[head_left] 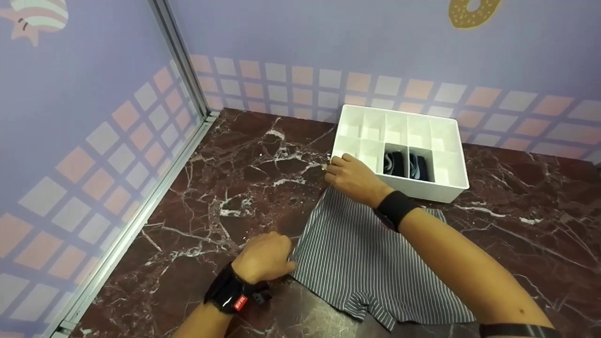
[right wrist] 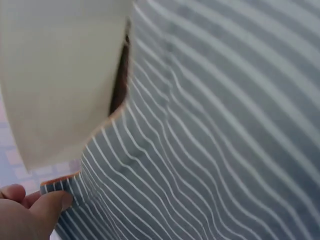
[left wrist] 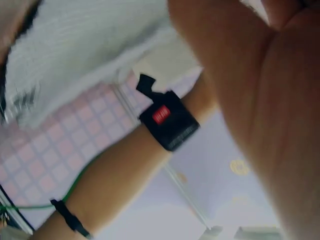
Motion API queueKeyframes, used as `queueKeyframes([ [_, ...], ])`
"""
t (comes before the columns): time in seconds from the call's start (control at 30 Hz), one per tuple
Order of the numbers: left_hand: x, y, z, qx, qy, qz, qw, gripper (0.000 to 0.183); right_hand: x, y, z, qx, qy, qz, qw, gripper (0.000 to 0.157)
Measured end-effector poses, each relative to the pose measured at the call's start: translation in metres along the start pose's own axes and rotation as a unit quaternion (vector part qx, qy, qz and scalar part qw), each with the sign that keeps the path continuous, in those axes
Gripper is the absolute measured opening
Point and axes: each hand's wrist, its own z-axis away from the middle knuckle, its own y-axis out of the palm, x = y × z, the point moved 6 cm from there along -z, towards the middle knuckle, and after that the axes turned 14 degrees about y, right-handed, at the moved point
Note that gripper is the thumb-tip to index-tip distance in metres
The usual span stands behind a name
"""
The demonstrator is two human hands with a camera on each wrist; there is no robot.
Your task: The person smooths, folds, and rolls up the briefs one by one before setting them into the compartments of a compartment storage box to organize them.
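Striped shorts (head_left: 371, 263) — both hands pinch corners: left (head_left: 263, 258), right (head_left: 354, 178) | white organizer (head_left: 450, 183) touching — marble open leftward

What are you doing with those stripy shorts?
A person has grey striped shorts spread flat on a dark marble table. The left hand grips one corner, and the right hand pinches another beside a white divided box. Two of its compartments already hold dark folded clothes.
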Motion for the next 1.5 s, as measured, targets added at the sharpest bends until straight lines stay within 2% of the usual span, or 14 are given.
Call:
queueKeyframes([
  [0.23,-0.027,-0.014,-0.008,-0.026,0.094,0.039,0.9945,0.032,-0.014,-0.019,0.015,-0.033,0.015,-0.01,0.999,0.018],
  [0.33,-0.041,-0.018,-0.012,-0.033,0.126,0.039,0.9907,0.032,-0.019,-0.028,0.022,-0.036,0.028,-0.015,0.999,0.022],
  [0.6,-0.072,-0.024,-0.025,-0.043,0.167,0.058,0.9833,0.034,-0.036,-0.046,0.044,-0.041,0.043,0.002,0.998,0.023],
  [0.97,-0.118,-0.024,-0.052,-0.052,0.228,0.076,0.9692,0.034,-0.064,-0.064,0.092,-0.052,0.071,-0.005,0.996,0.014],
  [1.13,-0.138,-0.022,-0.062,-0.054,0.252,0.067,0.9638,0.034,-0.074,-0.069,0.112,-0.042,0.087,-0.002,0.995,0.007],
  [1.3,-0.156,-0.019,-0.072,-0.05,0.272,0.059,0.959,0.035,-0.08,-0.074,0.13,-0.033,0.098,0.007,0.995,0.018],
  [1.5,-0.18,-0.014,-0.083,-0.059,0.306,0.043,0.9491,0.035,-0.088,-0.078,0.151,-0.023,0.122,-0.003,0.992,0.01],
])
